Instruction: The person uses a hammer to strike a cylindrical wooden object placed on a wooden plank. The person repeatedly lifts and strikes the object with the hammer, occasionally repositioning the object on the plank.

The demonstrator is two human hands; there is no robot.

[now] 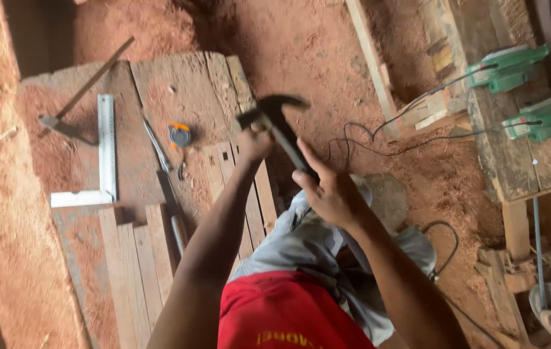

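Head view: hammer (280,123) sits frame centre, above the planks (249,187). Left hand (254,141) has fingers clamped just under the claw head; right hand (330,190) has fingers curled loosely on the lower handle. Judged stiff, head-heavy, handle likely smooth. Best hold: handle end. Square (104,152) and tape (180,134) lie upper left.

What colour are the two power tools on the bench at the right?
Both power tools are green with pale grey parts, seen in the head view on the wooden bench.
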